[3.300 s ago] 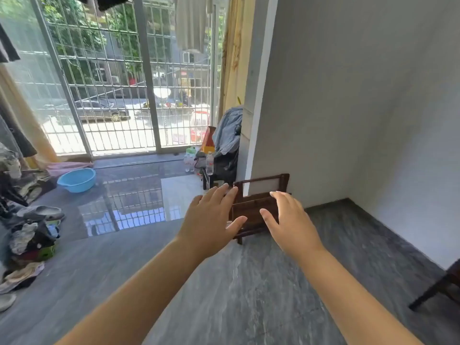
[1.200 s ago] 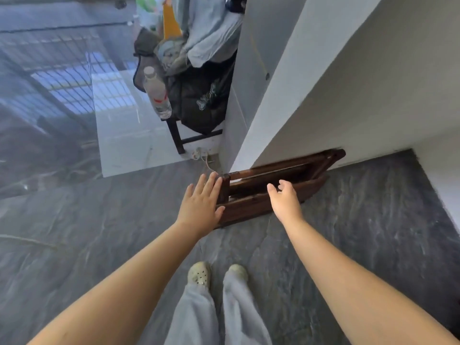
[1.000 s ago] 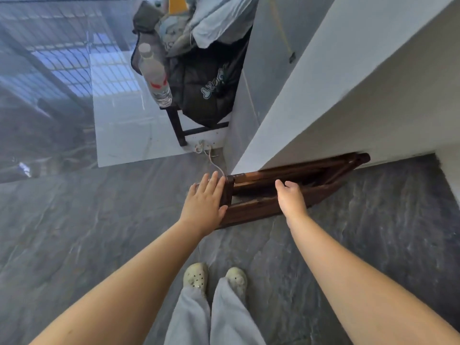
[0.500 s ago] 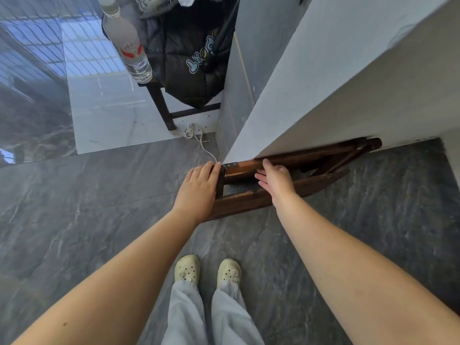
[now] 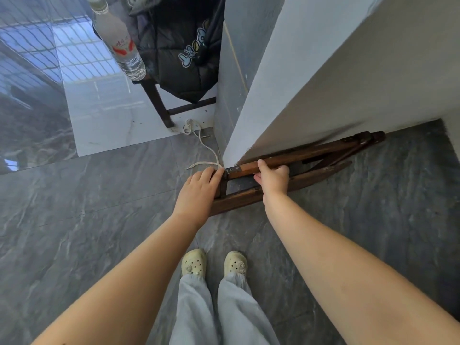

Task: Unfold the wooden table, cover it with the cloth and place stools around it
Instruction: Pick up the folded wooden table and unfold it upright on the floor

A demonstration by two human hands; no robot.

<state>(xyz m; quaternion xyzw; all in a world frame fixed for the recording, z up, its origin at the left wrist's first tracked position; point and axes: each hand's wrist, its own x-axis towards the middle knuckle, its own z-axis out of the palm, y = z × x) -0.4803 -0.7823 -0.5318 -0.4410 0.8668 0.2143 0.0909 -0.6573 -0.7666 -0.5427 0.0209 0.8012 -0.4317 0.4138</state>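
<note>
The right hand (image 5: 272, 180) has its fingers curled over the top rail of the table (image 5: 306, 153), with the thumb lifted against the rail's near side, so it grips that rail close to the table's left end. The left hand (image 5: 199, 190) lies with its fingers (image 5: 216, 173) pressed together and nearly straight against the upright post at that same end; its thumb is hidden. Both forearms are bare.

There is one table, dark brown wood, folded flat. It stands on edge on the floor (image 5: 99, 220) and leans against the foot of the pale wall (image 5: 323, 70), its left end at the wall's outer corner and its far end running along the wall to the right.

Just past that corner, one white cord (image 5: 206, 148) trails across the floor, touching or nearly touching the left fingertips. Further out stands one dark wooden stool (image 5: 159, 103) beside the other face of the wall. One black padded jacket (image 5: 184, 53) hangs over it, and one clear plastic bottle (image 5: 119, 43) with a red label sits on its left edge. Near the bottom edge, two pale clogs (image 5: 194, 262) stand side by side on the grey floor tiles, below two light grey trouser legs (image 5: 224, 312).
</note>
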